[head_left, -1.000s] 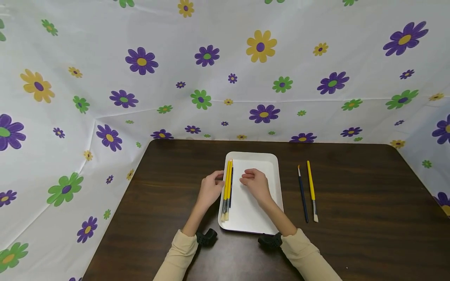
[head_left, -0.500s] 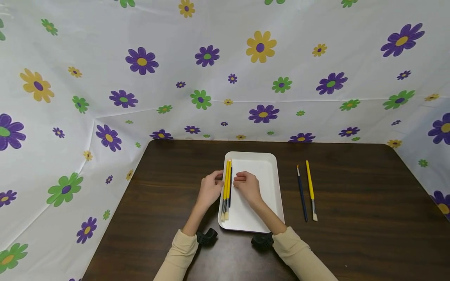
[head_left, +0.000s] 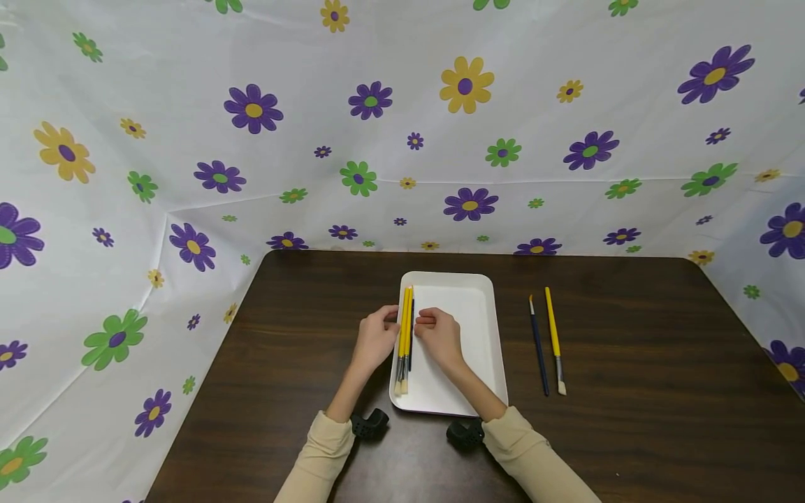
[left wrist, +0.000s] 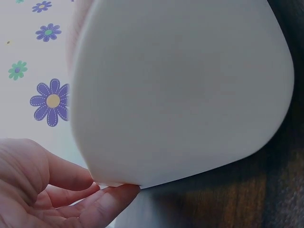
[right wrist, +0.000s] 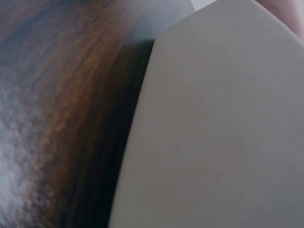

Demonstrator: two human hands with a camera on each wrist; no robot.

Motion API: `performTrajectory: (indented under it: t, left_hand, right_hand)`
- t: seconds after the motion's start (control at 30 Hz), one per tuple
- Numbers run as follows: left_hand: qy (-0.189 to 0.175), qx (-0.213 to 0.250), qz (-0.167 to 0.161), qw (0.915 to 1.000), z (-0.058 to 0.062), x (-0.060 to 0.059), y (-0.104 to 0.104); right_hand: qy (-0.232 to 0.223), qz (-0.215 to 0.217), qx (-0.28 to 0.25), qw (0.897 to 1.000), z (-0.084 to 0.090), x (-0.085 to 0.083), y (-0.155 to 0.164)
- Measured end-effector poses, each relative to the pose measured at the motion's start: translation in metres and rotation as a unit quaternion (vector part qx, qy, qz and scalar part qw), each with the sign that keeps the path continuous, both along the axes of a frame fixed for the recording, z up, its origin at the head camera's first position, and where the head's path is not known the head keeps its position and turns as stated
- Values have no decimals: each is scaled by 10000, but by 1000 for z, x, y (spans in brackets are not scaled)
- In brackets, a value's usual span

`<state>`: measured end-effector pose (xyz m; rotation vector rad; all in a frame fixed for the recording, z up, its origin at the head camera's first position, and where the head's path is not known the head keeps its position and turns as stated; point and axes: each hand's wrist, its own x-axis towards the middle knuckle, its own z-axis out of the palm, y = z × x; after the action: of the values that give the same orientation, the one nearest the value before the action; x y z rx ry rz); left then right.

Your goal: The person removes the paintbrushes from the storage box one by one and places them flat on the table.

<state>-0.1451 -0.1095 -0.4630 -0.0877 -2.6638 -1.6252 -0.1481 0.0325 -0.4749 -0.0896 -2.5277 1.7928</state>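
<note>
Flowered cloth (head_left: 302, 63) backs a dark table (head_left: 641, 335); from the head, we see brushes (head_left: 403, 335) along the left inside the tray (head_left: 459, 297), right hand (head_left: 439, 339) beside them. Left wrist: left hand (left wrist: 52, 187) pinches the tray's edge. Right wrist: the right hand's hold we cannot tell. Brushes look light, stiff, best lifted mid-handle.

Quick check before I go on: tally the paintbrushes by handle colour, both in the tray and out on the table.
Yellow handle: 3 (2 yellow brushes in the tray, 1 yellow brush on the table)
Dark handle: 2 (1 slim dark brush in the tray, 1 dark blue brush on the table)
Total: 5 visible; the tray's lie bunched, so one could be hidden.
</note>
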Motion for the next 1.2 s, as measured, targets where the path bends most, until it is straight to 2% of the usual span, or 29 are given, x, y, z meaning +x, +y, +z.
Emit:
performTrajectory:
  t: [0.13, 0.43, 0.73, 1.2]
  left_hand:
    - [-13, -62, 15, 10000, 0, 0, 0]
    - [-48, -46, 19, 10000, 0, -1, 0]
    - [-119, -46, 40, 9999, 2, 1, 1]
    - [20, -121, 10, 9999, 0, -1, 0]
  right_hand:
    - [-12, 9, -230, 9997, 0, 0, -1]
    - [-44, 7, -169, 9998, 1, -1, -1]
    - [-221, 24, -355, 9991, 2, 0, -1]
    - [-266, 295, -137, 9991, 0, 1, -4]
